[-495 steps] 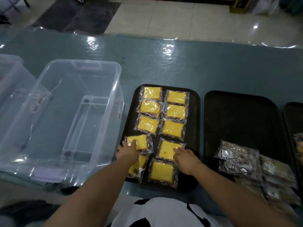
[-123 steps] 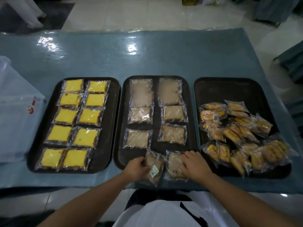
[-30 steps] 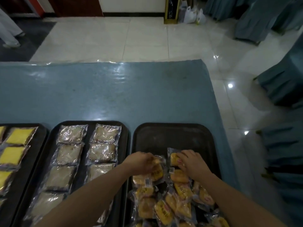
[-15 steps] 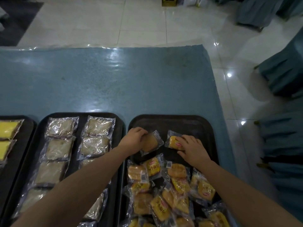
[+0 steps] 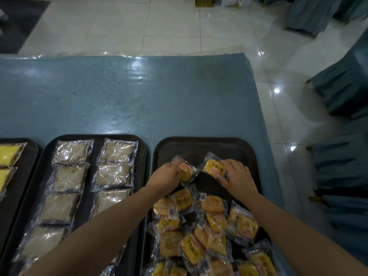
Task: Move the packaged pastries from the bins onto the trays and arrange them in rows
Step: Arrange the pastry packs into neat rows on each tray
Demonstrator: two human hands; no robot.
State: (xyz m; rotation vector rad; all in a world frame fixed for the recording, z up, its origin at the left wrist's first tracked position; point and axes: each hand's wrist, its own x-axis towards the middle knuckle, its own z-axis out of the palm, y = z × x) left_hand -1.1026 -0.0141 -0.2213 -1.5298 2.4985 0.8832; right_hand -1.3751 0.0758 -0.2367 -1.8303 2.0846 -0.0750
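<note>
Three black trays lie side by side on the blue table. On the right tray, my left hand holds a small orange bun packet near the tray's far left. My right hand grips a second orange bun packet beside it. A loose heap of orange bun packets fills the near half of this tray. The middle tray carries pale cake packets in two columns. The left tray shows yellow cake packets at the frame edge.
The blue table stretches away beyond the trays, its right edge close to the right tray. Tiled floor lies past it, with blue-draped tables standing to the right.
Both hands have slid their bun packets a little further up the right tray, and the two packets now sit closer together near its far end.
</note>
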